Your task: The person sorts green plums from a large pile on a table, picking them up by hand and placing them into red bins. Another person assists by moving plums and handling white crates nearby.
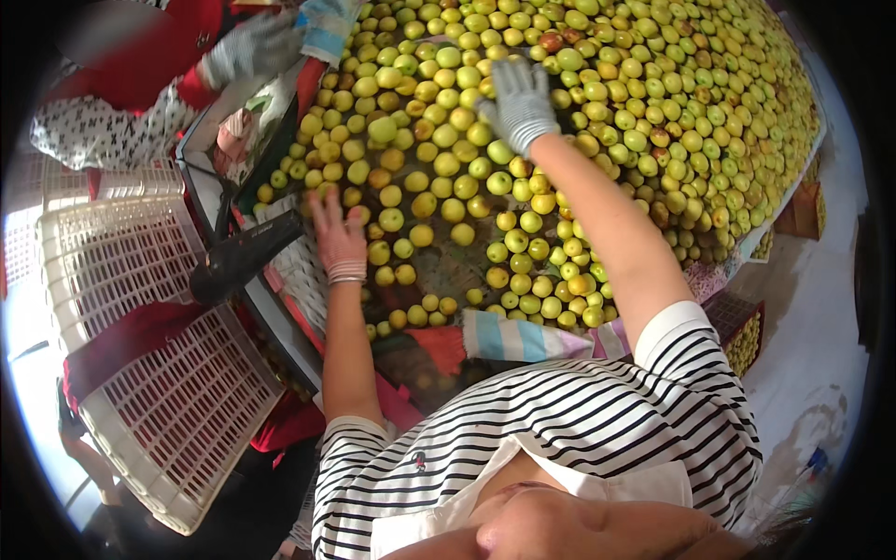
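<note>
Right hand [525,105], grey-gloved, spread wide on green fruit [635,140]. Left hand [338,238], fingers apart, near left side of counter [450,273]. Pale crate [191,411] at left.

Round, smooth fruits [635,140], yellow-green, some blotched reddish-brown, a few mostly red near twelve o'clock of the spread, loose on a dark worktop [450,269], crowded together from one to three o'clock, thinning to scattered ones toward eight o'clock.

Dark tabletop [451,273], yellow-green round fruit [686,131] heaped across.
</note>
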{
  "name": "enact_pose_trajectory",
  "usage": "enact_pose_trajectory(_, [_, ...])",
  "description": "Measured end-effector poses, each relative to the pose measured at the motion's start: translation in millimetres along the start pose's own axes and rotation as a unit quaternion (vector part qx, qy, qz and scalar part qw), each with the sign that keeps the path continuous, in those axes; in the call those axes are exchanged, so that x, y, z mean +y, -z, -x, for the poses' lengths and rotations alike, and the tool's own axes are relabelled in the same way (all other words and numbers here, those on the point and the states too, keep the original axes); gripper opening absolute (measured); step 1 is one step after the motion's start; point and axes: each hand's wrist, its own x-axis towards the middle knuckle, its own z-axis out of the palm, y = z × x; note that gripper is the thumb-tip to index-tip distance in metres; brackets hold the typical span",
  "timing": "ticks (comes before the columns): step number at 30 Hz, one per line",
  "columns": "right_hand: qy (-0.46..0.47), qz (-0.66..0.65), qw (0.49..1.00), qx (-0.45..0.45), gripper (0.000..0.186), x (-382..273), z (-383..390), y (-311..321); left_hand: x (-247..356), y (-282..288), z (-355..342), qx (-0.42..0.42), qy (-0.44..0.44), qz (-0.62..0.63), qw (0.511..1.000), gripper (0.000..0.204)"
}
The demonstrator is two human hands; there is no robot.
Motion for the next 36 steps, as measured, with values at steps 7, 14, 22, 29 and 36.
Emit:
enact_pose_trajectory(7, [0.165, -0.092, 0.982, 0.029, 0.070, -96, 65, 12, 23, 47, 36, -0.028, 0.009, -0.007, 1.000, 0.062])
enact_pose_trajectory(14, [0.339, -0.253, 0.906, 0.035, 0.068, -188, 132, -12, 63, 74, 99, -0.077, 0.031, 0.007, 0.997, 0.060])
enact_pose_trajectory(22, [0.389, -0.357, 0.844, 0.093, 0.053, -107, 160, 30, 39, 76, 137, -0.053, 0.061, 0.002, 0.997, 0.060])
enact_pose_trajectory(29, [-0.093, -0.199, 0.954, 0.204, 0.054, 154, 137, -21, 49, 67, 149, -0.043, 0.026, -0.031, 0.998, 0.056])
enact_pose_trajectory(36, [-0.089, 0.097, 0.991, 0.011, 0.063, 130, 180, -50, 47, 66, 155, -0.049, 0.023, -0.035, 0.998, 0.055])
